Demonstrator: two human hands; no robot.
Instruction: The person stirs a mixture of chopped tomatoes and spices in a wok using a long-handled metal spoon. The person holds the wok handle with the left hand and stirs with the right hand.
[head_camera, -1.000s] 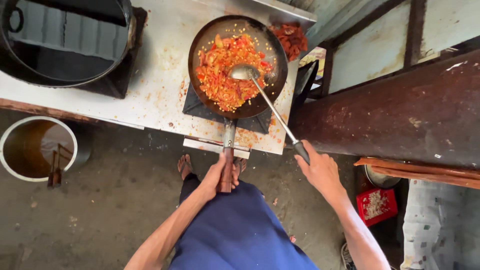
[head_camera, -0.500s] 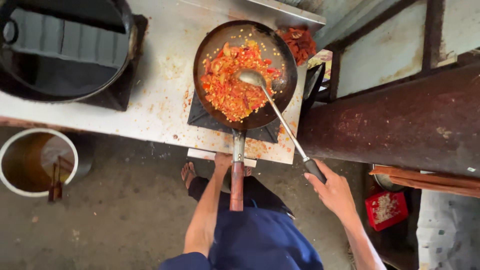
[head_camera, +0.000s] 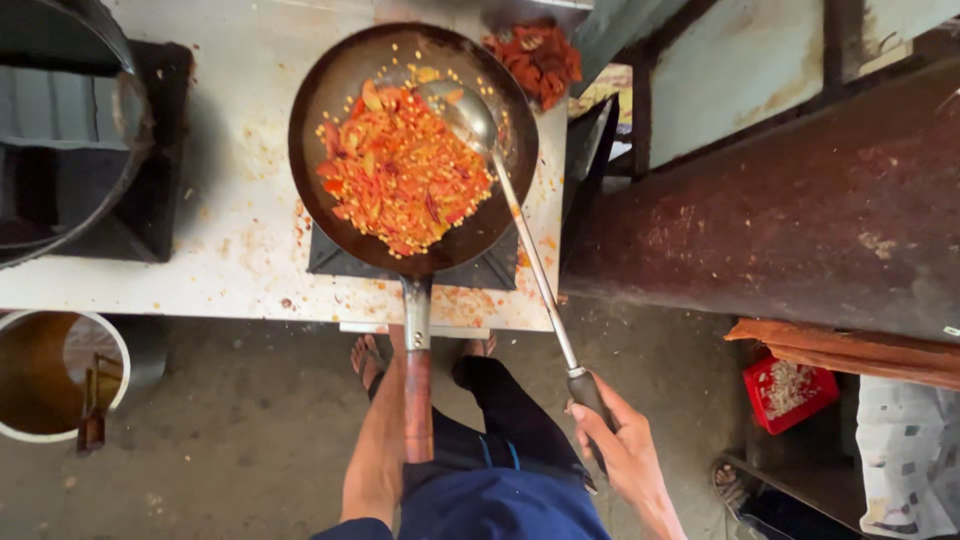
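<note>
Pan: dark metal, matt, blackened inside; its handle steel near the bowl, then reddish wood, worn smooth. Ladle in the pan: shiny bare metal, long thin shaft, dark grip end. Surface under the pan: pale, rough, stained and speckled. Crate right of the pan: red glossy plastic.

You are standing at a pale, stained counter, spattered with red flecks and seeds. A dark square burner base sits on it near the front edge, and the wok rests on that base. Left of the base, a second black stand carries a large dark pot. Behind the base, at the counter's far right corner, lies a heap of red chilli paste.
</note>
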